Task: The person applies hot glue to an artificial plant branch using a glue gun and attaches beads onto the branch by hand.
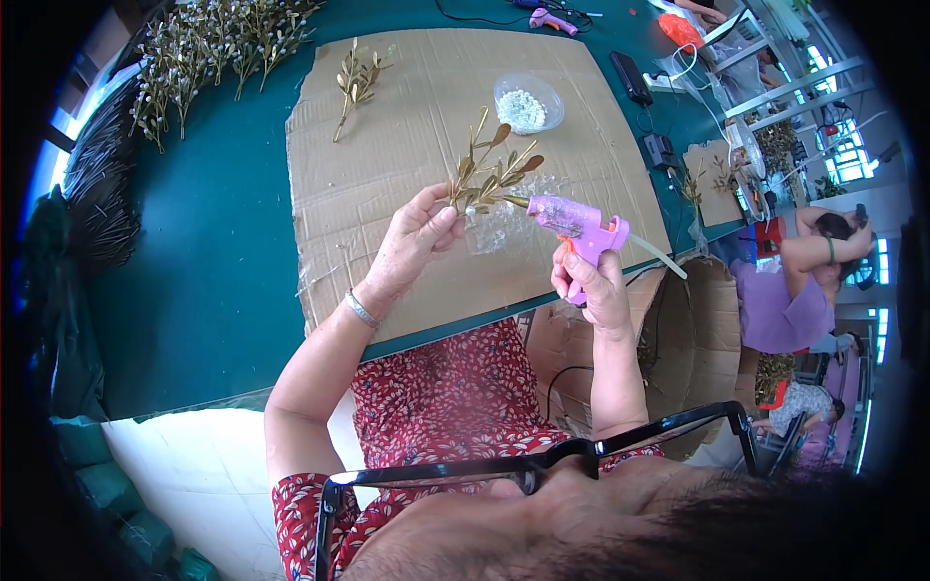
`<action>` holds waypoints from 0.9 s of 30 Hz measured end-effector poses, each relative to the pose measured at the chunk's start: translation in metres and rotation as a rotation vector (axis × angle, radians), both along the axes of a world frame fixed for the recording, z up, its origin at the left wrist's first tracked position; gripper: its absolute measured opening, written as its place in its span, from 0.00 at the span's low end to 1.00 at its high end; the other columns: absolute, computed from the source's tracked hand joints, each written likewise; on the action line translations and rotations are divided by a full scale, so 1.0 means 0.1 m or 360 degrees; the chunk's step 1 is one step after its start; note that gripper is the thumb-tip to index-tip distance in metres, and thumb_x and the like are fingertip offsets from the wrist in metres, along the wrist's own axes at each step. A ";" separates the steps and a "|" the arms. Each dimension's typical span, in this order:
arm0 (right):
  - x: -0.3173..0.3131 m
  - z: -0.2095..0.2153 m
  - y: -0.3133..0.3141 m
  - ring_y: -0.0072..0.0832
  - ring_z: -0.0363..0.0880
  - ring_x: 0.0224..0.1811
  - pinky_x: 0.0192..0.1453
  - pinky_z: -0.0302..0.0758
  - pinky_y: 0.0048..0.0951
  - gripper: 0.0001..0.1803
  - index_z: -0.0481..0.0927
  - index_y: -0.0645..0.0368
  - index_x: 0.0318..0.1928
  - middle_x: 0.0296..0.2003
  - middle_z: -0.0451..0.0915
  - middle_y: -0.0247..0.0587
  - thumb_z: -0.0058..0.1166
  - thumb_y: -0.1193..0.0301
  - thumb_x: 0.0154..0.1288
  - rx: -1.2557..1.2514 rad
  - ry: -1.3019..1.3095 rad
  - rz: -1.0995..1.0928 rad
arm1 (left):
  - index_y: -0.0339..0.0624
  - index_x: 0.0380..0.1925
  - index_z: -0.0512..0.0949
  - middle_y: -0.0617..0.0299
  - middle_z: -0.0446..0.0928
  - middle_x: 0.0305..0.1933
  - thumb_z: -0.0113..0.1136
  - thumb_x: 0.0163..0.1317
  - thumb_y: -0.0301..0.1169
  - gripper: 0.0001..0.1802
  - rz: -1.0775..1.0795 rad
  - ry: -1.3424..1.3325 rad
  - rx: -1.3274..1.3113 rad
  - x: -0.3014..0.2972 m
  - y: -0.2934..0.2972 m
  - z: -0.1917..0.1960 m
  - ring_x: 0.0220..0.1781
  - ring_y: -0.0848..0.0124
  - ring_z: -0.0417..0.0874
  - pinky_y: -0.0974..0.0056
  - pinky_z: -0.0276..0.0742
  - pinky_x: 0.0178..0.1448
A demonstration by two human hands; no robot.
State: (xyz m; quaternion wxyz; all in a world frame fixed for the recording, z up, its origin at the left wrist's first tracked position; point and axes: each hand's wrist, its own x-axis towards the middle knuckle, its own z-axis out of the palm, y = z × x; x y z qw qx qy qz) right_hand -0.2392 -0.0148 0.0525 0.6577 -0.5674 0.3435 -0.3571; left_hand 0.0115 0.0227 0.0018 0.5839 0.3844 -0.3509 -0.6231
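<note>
My left hand (418, 237) pinches the lower end of a gold artificial leaf sprig (489, 179) over a sheet of cardboard (378, 194). In my right hand (596, 286) is a purple hot glue gun (573, 221), its handle wrapped by my fingers near the orange trigger. The nozzle points left and meets the sprig's leaves; whether it touches a stem I cannot tell. From the gun's back end sticks a pale glue stick (659, 257). A clear round tub of white beads (523, 108) stands beyond the sprig. Stringy dried glue (499, 232) lies on the cardboard beneath.
Another gold sprig (356, 87) lies at the cardboard's far left. Many finished-looking sprigs (208, 53) and a bundle of dark stems (97, 184) cover the green table's left side. A second purple glue gun (552, 21), a black power brick (632, 77) and cables lie at the back. People sit at right.
</note>
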 end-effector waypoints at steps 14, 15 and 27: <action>-0.06 0.17 0.05 0.19 0.72 0.23 0.23 0.67 0.19 0.17 0.71 0.63 0.47 0.29 0.74 0.34 0.55 0.65 0.64 0.0033 -0.0221 -0.0155 | 0.35 0.59 0.64 0.67 0.69 0.31 0.44 0.72 0.30 0.19 0.0069 0.0124 -0.0064 0.06 -0.05 -0.09 0.26 0.82 0.59 0.77 0.58 0.31; -0.08 0.20 0.04 0.19 0.73 0.25 0.23 0.67 0.19 0.19 0.69 0.62 0.50 0.33 0.75 0.35 0.55 0.65 0.65 0.0097 -0.0273 -0.0204 | 0.35 0.57 0.65 0.67 0.69 0.32 0.44 0.72 0.30 0.17 0.0100 0.0207 -0.0085 0.09 -0.05 -0.10 0.26 0.82 0.58 0.77 0.58 0.31; -0.37 -0.50 -0.39 0.14 0.73 0.35 0.39 0.70 0.17 0.18 0.78 0.66 0.48 0.35 0.78 0.31 0.60 0.67 0.62 -0.0170 0.0462 -0.0473 | 0.34 0.60 0.64 0.65 0.69 0.32 0.44 0.72 0.29 0.19 0.0224 0.0388 -0.0142 0.12 -0.08 -0.09 0.25 0.82 0.58 0.77 0.56 0.30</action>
